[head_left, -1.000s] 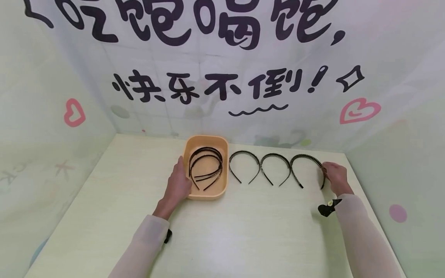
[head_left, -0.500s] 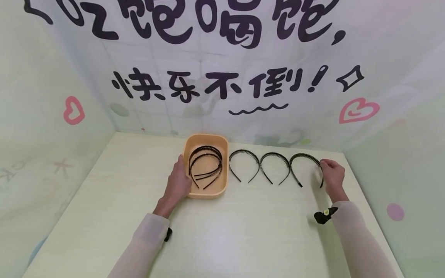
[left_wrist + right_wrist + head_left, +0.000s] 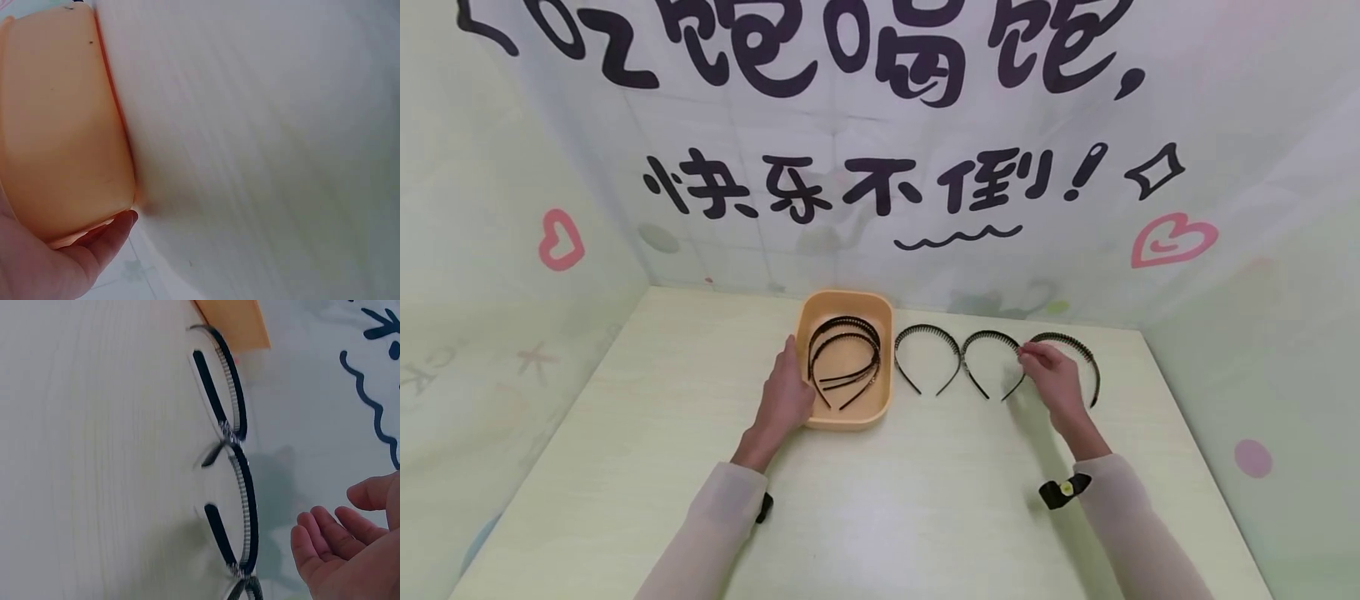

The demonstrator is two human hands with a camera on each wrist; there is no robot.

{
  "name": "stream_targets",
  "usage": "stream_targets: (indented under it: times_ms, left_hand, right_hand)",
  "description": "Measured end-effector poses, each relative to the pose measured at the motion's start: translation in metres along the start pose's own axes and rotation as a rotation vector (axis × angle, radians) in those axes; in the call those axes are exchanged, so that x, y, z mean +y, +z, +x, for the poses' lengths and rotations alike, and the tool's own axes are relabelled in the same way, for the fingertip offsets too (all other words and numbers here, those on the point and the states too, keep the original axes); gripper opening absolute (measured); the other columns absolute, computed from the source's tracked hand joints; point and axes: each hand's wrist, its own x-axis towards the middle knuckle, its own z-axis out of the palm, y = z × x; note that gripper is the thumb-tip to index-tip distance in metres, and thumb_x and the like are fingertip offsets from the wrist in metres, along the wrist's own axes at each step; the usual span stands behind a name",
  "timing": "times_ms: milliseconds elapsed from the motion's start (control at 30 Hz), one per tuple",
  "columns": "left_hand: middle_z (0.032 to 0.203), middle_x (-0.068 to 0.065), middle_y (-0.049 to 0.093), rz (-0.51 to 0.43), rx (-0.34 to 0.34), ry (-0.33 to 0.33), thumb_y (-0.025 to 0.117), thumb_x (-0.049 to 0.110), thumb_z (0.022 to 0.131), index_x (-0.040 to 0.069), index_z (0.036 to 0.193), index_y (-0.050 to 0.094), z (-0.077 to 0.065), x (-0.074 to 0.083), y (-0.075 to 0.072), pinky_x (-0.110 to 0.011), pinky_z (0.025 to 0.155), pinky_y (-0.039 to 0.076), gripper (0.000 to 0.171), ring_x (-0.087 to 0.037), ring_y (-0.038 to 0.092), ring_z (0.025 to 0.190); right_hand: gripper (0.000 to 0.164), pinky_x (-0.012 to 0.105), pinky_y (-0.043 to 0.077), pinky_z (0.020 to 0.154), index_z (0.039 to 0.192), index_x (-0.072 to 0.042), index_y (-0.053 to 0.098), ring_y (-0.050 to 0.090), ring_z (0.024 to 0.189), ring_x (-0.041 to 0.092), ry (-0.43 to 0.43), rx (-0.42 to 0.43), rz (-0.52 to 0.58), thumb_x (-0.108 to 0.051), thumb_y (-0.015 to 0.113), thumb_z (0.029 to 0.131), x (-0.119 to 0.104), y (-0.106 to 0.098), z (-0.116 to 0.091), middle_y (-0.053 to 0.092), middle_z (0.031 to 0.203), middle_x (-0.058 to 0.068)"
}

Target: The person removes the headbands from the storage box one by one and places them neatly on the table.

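Dark headbands [image 3: 927, 327] on pale table [image 3: 880, 508], black lettering [image 3: 882, 187] across whitish backdrop [image 3: 865, 267]

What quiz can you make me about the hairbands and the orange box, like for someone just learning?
1. How many black hairbands lie in the row on the table?
2. True or false: the orange box has no hairbands inside.
3. Pick one. What is the left hand doing? A) pinching a hairband; B) holding the side of the orange box; C) waving in the air.

Key: 1: three. 2: false, there are hairbands in it. 3: B.
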Motion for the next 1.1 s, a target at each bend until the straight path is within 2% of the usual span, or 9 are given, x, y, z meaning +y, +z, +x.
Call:
stream_targets:
  times_ms: [100,167,267,433,500,800,967,1100]
  left_hand:
    - [0.134,-0.027,0.031,0.004,0.005,0.003,0.045,-0.004,0.079,0.004,0.145,0.0,0.0,-0.001,0.001,-0.035,0.058,0.043,0.08,-0.029,0.051,0.075]
    - [0.134,-0.027,0.031,0.002,0.007,0.005,0.045,-0.004,0.079,0.004,0.144,0.001,0.0,-0.001,0.002,-0.036,0.057,0.043,0.079,-0.029,0.051,0.075]
    - [0.133,-0.028,0.032,0.002,0.011,0.009,0.045,-0.004,0.079,0.003,0.144,0.002,0.0,0.0,0.002,-0.037,0.06,0.044,0.079,-0.029,0.051,0.076]
    - [0.133,-0.028,0.032,0.002,0.017,0.012,0.045,-0.004,0.079,0.003,0.144,0.003,-0.001,0.001,0.002,-0.037,0.058,0.044,0.078,-0.029,0.052,0.075]
    - [0.132,-0.028,0.033,0.005,0.022,0.019,0.045,-0.004,0.079,0.002,0.144,0.004,-0.002,0.001,0.001,-0.037,0.059,0.044,0.077,-0.029,0.052,0.076]
    - [0.131,-0.029,0.033,0.007,0.03,0.027,0.046,-0.004,0.079,0.001,0.144,0.004,-0.002,0.002,-0.001,-0.045,0.069,0.046,0.077,-0.038,0.054,0.089]
    - [0.132,-0.029,0.032,0.011,0.025,0.019,0.046,-0.003,0.08,0.002,0.144,0.003,-0.001,0.001,0.0,-0.047,0.072,0.046,0.077,-0.04,0.053,0.094]
    - [0.131,-0.029,0.033,0.021,0.024,0.021,0.046,-0.003,0.079,0.001,0.144,0.004,-0.001,0.002,0.0,-0.046,0.069,0.046,0.077,-0.039,0.054,0.089]
  right_hand:
    - [0.035,0.03,0.046,0.085,0.12,0.006,0.051,0.058,0.1,0.02,-0.007,-0.096,0.024,-0.012,0.053,0.09,-0.005,0.018,-0.007,0.056,0.118,0.02]
    - [0.036,0.034,0.045,0.087,0.121,0.006,0.049,0.056,0.104,0.027,-0.012,-0.147,0.036,-0.012,0.052,0.091,-0.009,0.03,-0.011,0.053,0.12,0.024]
    - [0.036,0.036,0.045,0.087,0.121,0.007,0.049,0.057,0.103,0.027,-0.02,-0.195,0.062,-0.011,0.053,0.09,-0.014,0.047,-0.016,0.052,0.12,0.026]
    - [0.032,0.039,0.044,0.087,0.118,0.004,0.053,0.058,0.101,0.023,-0.017,-0.246,0.095,-0.01,0.054,0.089,-0.026,0.072,-0.023,0.057,0.116,0.021]
    - [0.031,0.042,0.043,0.089,0.118,0.003,0.054,0.057,0.104,0.026,-0.01,-0.265,0.103,-0.009,0.053,0.089,-0.031,0.081,-0.025,0.058,0.115,0.017]
    - [0.029,0.039,0.044,0.088,0.117,0.0,0.055,0.057,0.104,0.027,-0.016,-0.351,0.104,-0.007,0.051,0.09,-0.05,0.118,-0.03,0.056,0.118,0.021]
    - [0.032,0.038,0.043,0.089,0.12,0.001,0.052,0.053,0.109,0.03,-0.004,-0.446,0.102,-0.007,0.051,0.09,-0.056,0.139,-0.034,0.054,0.12,0.021]
    - [0.034,0.036,0.043,0.09,0.122,-0.003,0.052,0.051,0.112,0.028,0.015,-0.514,0.055,-0.012,0.052,0.09,-0.062,0.155,-0.038,0.054,0.121,0.016]
